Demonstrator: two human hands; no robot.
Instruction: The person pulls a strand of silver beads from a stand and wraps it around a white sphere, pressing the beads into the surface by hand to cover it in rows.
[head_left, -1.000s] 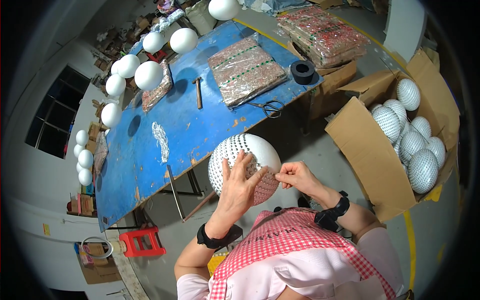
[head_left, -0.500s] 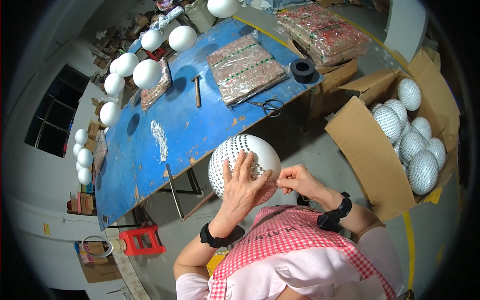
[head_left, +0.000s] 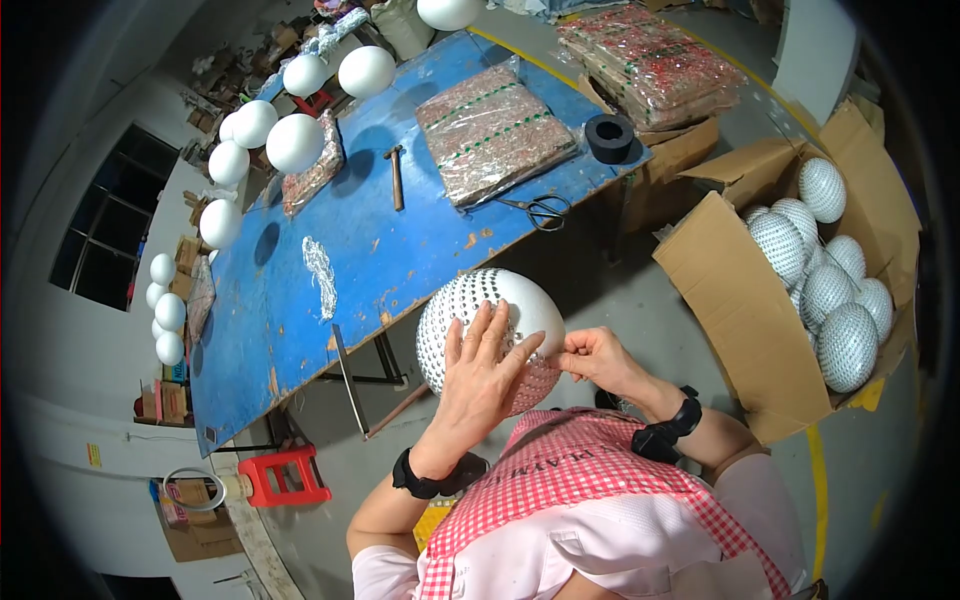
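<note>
A large white egg-shaped foam ball (head_left: 535,305) sits between my hands, above the checked apron over my lap. Rows of small silver studs cover its left and lower parts, while its upper right is bare and smooth. My left hand (head_left: 480,365) lies across the studded side, fingers spread and stretched out, thumb pointing toward the right edge. At that edge my right hand (head_left: 597,358) is closed in a pinch, its fingertips touching or almost touching the ball. What lies between those fingertips is too small to make out. The ball's underside is hidden.
A blue table (head_left: 350,250) stands ahead, bearing a silver strand bundle (head_left: 320,275), a hammer (head_left: 397,180), scissors (head_left: 540,211), a black tape roll (head_left: 609,138) and a plastic-wrapped pack (head_left: 495,135). White balls (head_left: 294,143) stand left. A cardboard box (head_left: 735,310) of studded balls stands right; a red stool (head_left: 285,477) lower left.
My right hand has shifted slightly, its fingertips nearer the ball's edge. My left thumb has lifted a little from that spot. The ball has barely moved.
</note>
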